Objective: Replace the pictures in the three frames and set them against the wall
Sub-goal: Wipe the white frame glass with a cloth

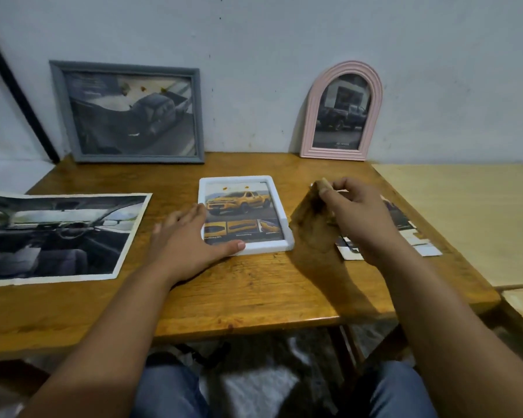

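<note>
White frame (244, 215) lies flat, third step; left hand (191, 239) steadies it, fingers straight; right hand (355, 217) pinches brown backing board (311, 224); next, refit backing squarely.

Both bare forearms reach forward from the lower edge of the view, the left angling in toward the middle, the right running up from the lower right. The left hand (187, 236) lies palm down, fingers straight and spread, thumb stretched out to its right. The right hand (357, 215) is raised higher, wrist bent, fingers curled, with thumb and fingertips (325, 191) pinched together at its upper left.
</note>
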